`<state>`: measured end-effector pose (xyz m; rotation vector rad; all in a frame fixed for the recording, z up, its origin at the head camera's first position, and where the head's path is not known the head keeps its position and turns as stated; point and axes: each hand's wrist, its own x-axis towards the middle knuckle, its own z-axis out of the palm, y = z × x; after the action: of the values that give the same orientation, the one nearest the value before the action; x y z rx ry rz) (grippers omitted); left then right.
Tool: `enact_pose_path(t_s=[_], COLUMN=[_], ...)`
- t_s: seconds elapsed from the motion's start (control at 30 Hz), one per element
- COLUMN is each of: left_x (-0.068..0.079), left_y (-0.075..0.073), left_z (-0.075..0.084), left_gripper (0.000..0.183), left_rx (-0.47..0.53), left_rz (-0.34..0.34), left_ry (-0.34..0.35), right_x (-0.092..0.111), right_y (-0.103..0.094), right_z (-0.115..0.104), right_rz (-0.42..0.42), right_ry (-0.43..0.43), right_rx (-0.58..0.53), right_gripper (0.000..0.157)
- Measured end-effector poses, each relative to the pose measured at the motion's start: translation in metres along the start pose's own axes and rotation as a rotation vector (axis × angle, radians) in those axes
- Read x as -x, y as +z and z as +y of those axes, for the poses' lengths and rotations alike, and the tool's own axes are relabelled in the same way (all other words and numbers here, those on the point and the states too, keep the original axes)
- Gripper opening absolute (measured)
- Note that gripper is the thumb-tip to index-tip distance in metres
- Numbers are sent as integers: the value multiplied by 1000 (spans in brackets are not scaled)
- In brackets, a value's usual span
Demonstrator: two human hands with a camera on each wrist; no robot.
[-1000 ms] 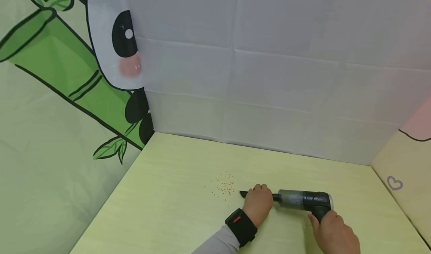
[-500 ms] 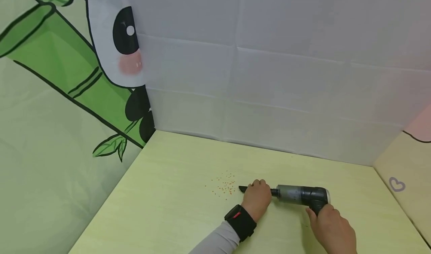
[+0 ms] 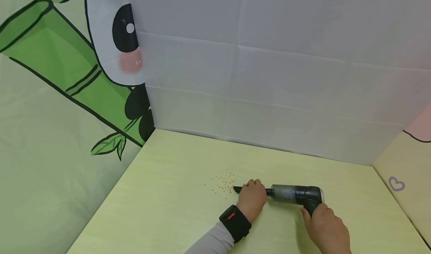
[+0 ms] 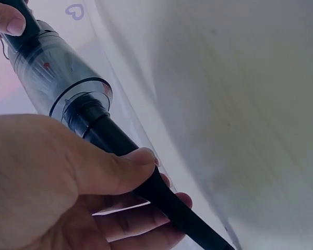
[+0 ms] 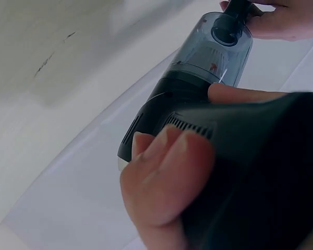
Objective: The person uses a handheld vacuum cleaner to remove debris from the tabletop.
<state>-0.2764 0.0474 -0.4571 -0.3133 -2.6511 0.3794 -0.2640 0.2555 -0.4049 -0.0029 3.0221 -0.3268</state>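
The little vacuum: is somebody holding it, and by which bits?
Yes: the right hand grips the vacuum by its handle, and the left hand holds its long black nozzle.

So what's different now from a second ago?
The vacuum has moved left, bringing its nozzle to the edge of the orange crumbs. The left hand and right hand moved along with it. Both kept their grip, and most crumbs lie as they did.

The left hand grips the vacuum's nozzle; the right hand holds its handle; the tip is beside orange bits on the table; a panda decorates the wall.
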Motion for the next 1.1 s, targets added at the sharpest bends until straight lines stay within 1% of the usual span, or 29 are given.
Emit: enact_pose_path(t_s=[0.13,0.33,0.5,0.7,0.87,0.97,1.1], left_x=[3,8,10,14,18,20,21], left_y=[-1,-2,-4,-7,-10,-10,-11], left_z=[-1,-3,-3,-3,-3,-2,-1], left_gripper=[13,11,12,11,10,11,13], left_rx=[-4,-5,19,27,2,-7,12], left_rz=[24,11,17,-14,-31,-47,-53], left_ry=[3,-3,-6,1,9,5,-19], right_x=[2,7,11,14,16,18,21], right_y=[0,1,2,5,6,6,7], right_z=[-2,-5,-6,-7,-8,-8,-8], right_rz=[-6,19,32,29,30,30,32], right_ry=[1,-18,-17,-11,-14,-20,-24], right_rx=[14,16,26,39,51,52,44], right_gripper=[65,61,58,58,55,53,52])
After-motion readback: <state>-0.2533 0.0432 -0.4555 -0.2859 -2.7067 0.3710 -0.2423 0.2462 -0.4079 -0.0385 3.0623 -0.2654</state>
